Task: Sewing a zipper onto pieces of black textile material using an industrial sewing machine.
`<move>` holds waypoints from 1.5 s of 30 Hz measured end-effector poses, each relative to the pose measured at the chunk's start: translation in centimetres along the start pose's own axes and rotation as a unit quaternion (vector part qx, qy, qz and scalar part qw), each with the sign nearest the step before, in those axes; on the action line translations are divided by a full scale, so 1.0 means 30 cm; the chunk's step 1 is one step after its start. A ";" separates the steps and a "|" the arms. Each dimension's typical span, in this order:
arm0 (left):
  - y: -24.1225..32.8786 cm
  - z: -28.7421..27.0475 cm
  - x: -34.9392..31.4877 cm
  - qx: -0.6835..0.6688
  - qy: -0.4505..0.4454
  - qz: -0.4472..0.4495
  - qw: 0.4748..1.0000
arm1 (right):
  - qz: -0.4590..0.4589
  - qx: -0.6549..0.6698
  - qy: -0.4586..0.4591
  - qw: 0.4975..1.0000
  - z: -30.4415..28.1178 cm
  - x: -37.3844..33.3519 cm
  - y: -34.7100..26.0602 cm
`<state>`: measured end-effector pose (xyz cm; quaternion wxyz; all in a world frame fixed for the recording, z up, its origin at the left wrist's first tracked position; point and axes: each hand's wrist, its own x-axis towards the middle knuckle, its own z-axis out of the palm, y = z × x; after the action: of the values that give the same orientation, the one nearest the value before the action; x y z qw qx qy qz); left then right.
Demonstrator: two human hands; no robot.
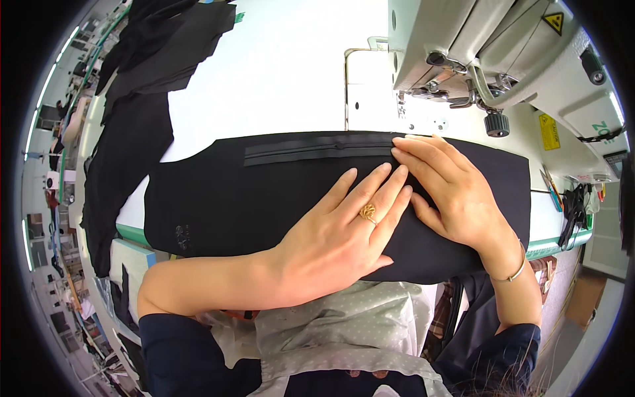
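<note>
A black cut fabric panel (218, 212) lies in front of me, its near edge hanging toward my lap. Along its far edge lies a black zipper (304, 149), running left to right, its slider near the middle of the strip. My left hand (344, 228), with a gold ring, rests flat on the panel with fingers stretched and nothing gripped. My right hand (450, 188) presses its fingertips on the zipper's right end, which they hide. Its thumb stays apart from the fingers, close to my left fingertips.
Beyond the panel stands a sewing machine (463, 40) with its presser foot and needle plate at upper right. More black fabric pieces (132, 132) are heaped along the left. Small scissors or tweezers (550, 188) and black scraps (577, 205) lie at the right edge of the white table (264, 73).
</note>
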<state>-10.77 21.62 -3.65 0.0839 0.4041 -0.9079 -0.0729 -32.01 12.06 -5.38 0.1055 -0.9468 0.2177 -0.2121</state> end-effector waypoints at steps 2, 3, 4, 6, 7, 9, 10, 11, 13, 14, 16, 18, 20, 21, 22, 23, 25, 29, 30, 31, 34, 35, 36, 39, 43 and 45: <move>-0.005 -0.004 0.000 -0.007 0.012 -0.030 0.999 | 0.002 0.001 0.002 1.000 0.002 0.004 -0.003; -0.015 -0.006 0.005 0.001 0.009 -0.048 0.999 | 0.002 0.003 0.002 1.000 0.000 0.005 -0.004; -0.028 -0.009 0.008 0.020 0.004 -0.059 0.998 | 0.002 0.004 0.001 1.000 -0.001 0.006 -0.004; -0.048 0.005 0.015 0.031 0.010 -0.079 0.996 | 0.004 -0.002 -0.002 1.000 0.000 0.003 -0.004; -0.058 0.013 0.016 0.032 0.012 -0.082 0.996 | 0.003 -0.007 -0.006 1.000 0.001 0.002 -0.004; -0.070 0.023 0.015 0.035 0.021 -0.083 0.996 | 0.005 -0.002 -0.006 1.000 0.005 0.002 -0.002; -0.074 0.023 0.014 0.033 0.017 -0.086 0.996 | 0.004 0.005 -0.007 1.000 0.007 0.002 -0.001; -0.078 0.023 0.013 0.032 0.014 -0.089 0.995 | 0.007 0.003 -0.008 1.000 0.009 0.000 0.001; -0.080 0.021 0.013 0.031 0.014 -0.090 0.995 | 0.005 0.000 -0.010 1.000 0.010 0.000 0.001; -0.080 0.021 0.015 0.034 0.014 -0.091 0.995 | 0.006 -0.002 -0.010 1.000 0.007 -0.002 -0.001; -0.081 0.022 0.016 0.037 0.013 -0.092 0.995 | 0.011 -0.001 -0.016 1.000 0.006 -0.004 -0.001; -0.082 0.024 0.016 0.046 0.012 -0.092 0.995 | 0.013 0.002 -0.016 1.000 0.006 -0.005 -0.001; -0.082 0.027 0.015 0.049 0.009 -0.092 0.995 | 0.014 0.006 -0.017 1.000 0.007 -0.006 -0.001; -0.081 0.026 0.014 0.052 0.007 -0.093 0.994 | 0.013 0.004 -0.018 1.000 0.007 -0.006 -0.001; -0.081 0.024 0.013 0.053 0.006 -0.093 0.994 | 0.013 0.003 -0.018 1.000 0.007 -0.005 -0.002; -0.079 0.021 0.011 0.051 0.017 -0.091 0.994 | 0.012 0.004 -0.018 1.000 0.008 -0.004 -0.004; -0.091 0.019 0.013 0.047 0.029 -0.089 0.995 | 0.009 0.005 -0.017 1.000 0.009 -0.002 -0.002; -0.159 -0.041 0.037 -0.041 0.163 -0.090 0.982 | 0.003 -0.006 -0.019 1.000 -0.002 -0.004 -0.002; -0.201 -0.046 0.040 -0.032 0.204 -0.088 0.975 | 0.019 0.012 -0.021 1.000 -0.002 -0.005 -0.002; -0.231 -0.059 0.038 -0.085 0.181 -0.139 0.970 | 0.032 0.031 -0.020 0.999 -0.002 -0.003 -0.003; -0.263 -0.078 0.028 -0.080 0.110 -0.193 0.972 | 0.016 0.016 0.007 1.000 -0.003 0.000 -0.006; -0.269 -0.078 0.025 -0.082 0.069 -0.210 0.972 | 0.015 0.016 0.009 1.000 -0.004 0.001 -0.005; -0.266 -0.081 0.023 -0.082 0.068 -0.210 0.972 | 0.014 0.021 0.015 1.000 -0.003 0.000 -0.007; -0.255 -0.100 0.020 -0.080 0.053 -0.221 0.971 | 0.013 0.027 0.025 0.999 -0.004 0.000 -0.008; -0.296 -0.113 -0.039 -0.388 0.117 -0.330 0.852 | 0.007 0.030 0.032 0.999 -0.001 -0.004 -0.008; -0.259 -0.133 -0.049 -0.570 0.153 -0.401 0.701 | 0.007 0.029 0.031 0.999 -0.001 -0.005 -0.007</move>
<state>-3.34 17.31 -1.46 0.3985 0.6110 -0.4196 -0.5401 -32.06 12.29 -5.35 0.1276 -0.9346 0.2217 -0.2472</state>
